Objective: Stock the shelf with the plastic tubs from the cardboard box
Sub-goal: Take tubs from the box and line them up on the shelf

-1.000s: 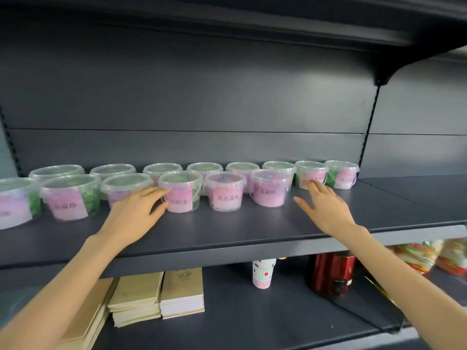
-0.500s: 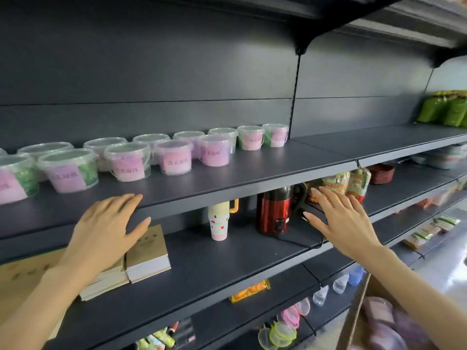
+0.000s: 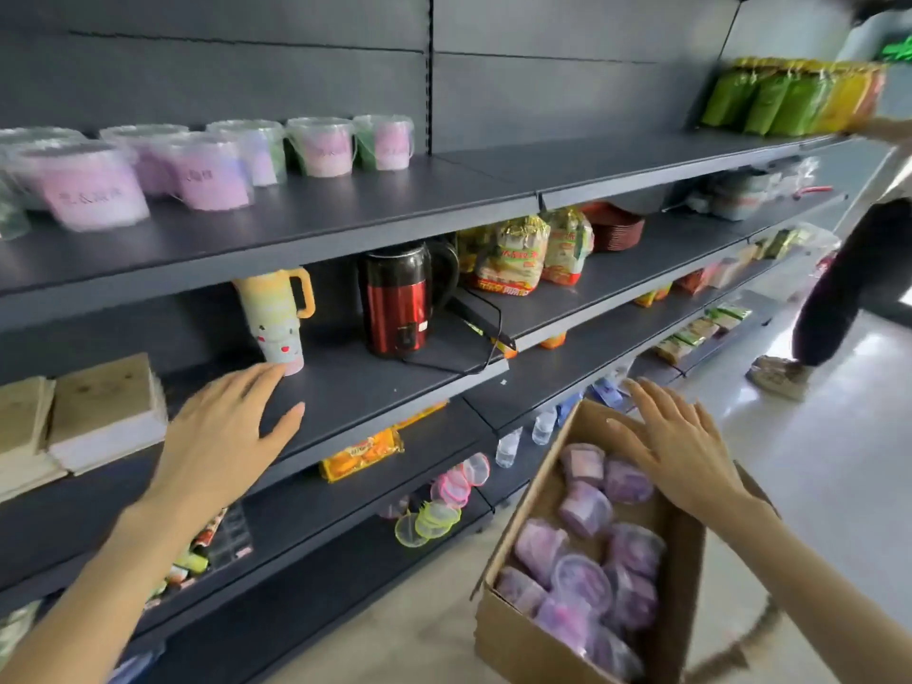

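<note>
Tubs (image 3: 585, 510) in box (image 3: 523, 639) on floor (image 3: 839, 476).

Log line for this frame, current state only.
left hand: open, empty | right hand: open, over brown cardboard box | clear plastic tubs: in box

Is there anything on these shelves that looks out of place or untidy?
Yes. The black cord of the red kettle lies loose across its shelf and reaches the front edge, where it might snag. One shelf lower, an orange packet lies askew at the edge. The tubs on the upper shelf stand upright.
</note>
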`<state>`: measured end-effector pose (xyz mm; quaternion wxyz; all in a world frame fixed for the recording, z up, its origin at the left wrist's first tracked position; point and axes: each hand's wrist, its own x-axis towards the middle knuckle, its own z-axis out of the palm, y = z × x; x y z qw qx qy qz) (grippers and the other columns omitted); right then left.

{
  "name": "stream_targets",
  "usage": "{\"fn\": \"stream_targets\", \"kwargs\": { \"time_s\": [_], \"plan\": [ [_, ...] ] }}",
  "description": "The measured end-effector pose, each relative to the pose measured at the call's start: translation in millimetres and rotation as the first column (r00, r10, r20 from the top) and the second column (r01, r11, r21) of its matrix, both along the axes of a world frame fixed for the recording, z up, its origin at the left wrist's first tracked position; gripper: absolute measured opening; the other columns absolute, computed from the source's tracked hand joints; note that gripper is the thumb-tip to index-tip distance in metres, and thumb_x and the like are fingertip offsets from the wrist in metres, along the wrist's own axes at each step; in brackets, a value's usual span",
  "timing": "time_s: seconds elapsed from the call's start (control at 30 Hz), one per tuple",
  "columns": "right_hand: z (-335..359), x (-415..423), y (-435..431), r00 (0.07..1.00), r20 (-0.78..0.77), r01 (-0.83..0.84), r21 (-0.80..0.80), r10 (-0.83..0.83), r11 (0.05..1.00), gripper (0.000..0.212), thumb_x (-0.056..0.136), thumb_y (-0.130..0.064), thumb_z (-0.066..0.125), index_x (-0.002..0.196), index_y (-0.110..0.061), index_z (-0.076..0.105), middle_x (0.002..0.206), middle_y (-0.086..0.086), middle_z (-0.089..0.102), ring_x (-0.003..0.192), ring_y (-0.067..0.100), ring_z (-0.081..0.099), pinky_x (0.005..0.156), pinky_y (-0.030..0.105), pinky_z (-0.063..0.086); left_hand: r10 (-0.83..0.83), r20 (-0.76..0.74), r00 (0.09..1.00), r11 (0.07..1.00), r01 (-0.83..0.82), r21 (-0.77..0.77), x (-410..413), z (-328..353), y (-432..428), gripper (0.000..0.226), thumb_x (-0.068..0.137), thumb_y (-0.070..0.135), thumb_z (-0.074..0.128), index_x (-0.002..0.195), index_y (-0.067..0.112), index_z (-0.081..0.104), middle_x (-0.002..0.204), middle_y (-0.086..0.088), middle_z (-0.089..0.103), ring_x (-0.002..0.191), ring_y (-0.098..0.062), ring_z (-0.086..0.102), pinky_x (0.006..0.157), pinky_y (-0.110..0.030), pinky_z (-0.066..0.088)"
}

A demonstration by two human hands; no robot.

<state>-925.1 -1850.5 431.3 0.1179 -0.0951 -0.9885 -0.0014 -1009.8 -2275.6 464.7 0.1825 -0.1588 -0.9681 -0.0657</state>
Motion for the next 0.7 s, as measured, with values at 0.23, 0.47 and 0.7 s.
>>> {"fn": "stream_targets", "kwargs": {
  "time_s": [0.23, 0.47, 0.7],
  "plan": [
    [-63.4, 50.1, 75.6, 0.963, 0.201, 0.199, -0.087, -0.178, 0.976, 0.084, 0.081, -0.073, 0.005, 0.143, -0.023, 0.03, 0.148, 0.0, 0.035, 0.136, 0.024, 0.032, 0.112, 0.042, 0.026, -0.016, 0.329, 0.944, 0.987, -0.038, 0.156, -7.0, -69.6, 92.8, 0.054, 0.093, 0.045, 0.042, 0.141, 0.021, 0.038, 0.143, 0.001, 0.044, 0.129, -0.023, 0.04, 0.092, -0.042, 0.041],
    [-130.2, 65.9, 102.1, 0.872, 0.37, 0.404, -0.179, -0.319, 0.897, 0.082, 0.081, -0.068, 0.004, 0.146, -0.022, 0.022, 0.151, 0.001, 0.03, 0.137, 0.025, 0.031, 0.111, 0.042, 0.026, -0.113, 0.52, 0.847, 0.994, 0.097, 0.059, -50.3, -128.8, 154.0, 0.057, 0.095, 0.046, 0.037, 0.145, 0.019, 0.03, 0.147, -0.001, 0.038, 0.132, -0.022, 0.037, 0.097, -0.038, 0.038],
    [-193.1, 60.8, 108.1, 0.748, 0.531, 0.572, -0.208, -0.4, 0.793, 0.068, 0.091, -0.059, 0.025, 0.146, -0.019, 0.022, 0.151, 0.003, 0.03, 0.136, 0.024, 0.032, 0.107, 0.041, 0.034, -0.212, 0.68, 0.702, 0.967, 0.251, 0.042, -90.5, -187.7, 209.7, 0.059, 0.095, 0.048, 0.036, 0.146, 0.021, 0.025, 0.15, 0.002, 0.033, 0.135, -0.018, 0.034, 0.102, -0.036, 0.036]
  ]
}}
